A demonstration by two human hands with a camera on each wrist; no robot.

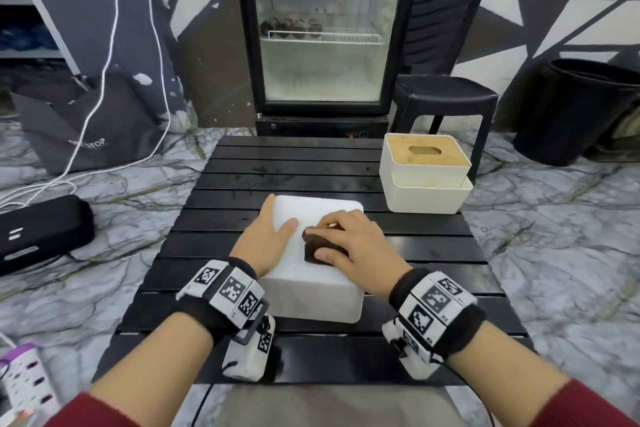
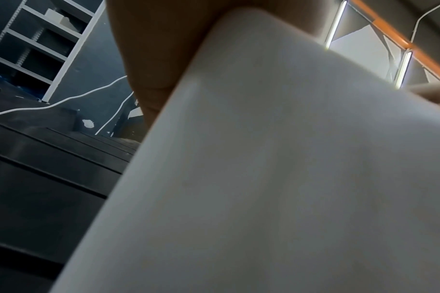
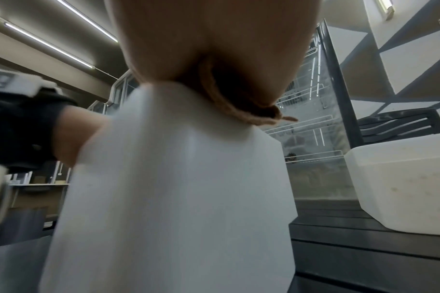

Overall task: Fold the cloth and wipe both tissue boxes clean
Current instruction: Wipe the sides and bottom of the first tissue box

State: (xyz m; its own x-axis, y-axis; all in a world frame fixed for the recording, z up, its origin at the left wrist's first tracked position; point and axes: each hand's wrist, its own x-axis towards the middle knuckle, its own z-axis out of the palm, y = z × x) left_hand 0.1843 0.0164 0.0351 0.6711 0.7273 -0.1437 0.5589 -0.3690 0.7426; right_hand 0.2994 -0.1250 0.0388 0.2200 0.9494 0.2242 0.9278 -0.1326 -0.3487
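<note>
A plain white tissue box lies on the black slatted table in front of me. My right hand presses a folded brown cloth onto the box top, fingers curled over it; the cloth's edge shows under the palm in the right wrist view. My left hand rests flat on the box's left edge, thumb lying on top. The left wrist view is filled by the box's side. A second white tissue box with a wooden lid stands at the table's back right.
A glass-door fridge stands behind the table, a black plastic chair to its right. A dark bin is at the far right. White cables, a grey bag and a black case lie on the marble floor at left.
</note>
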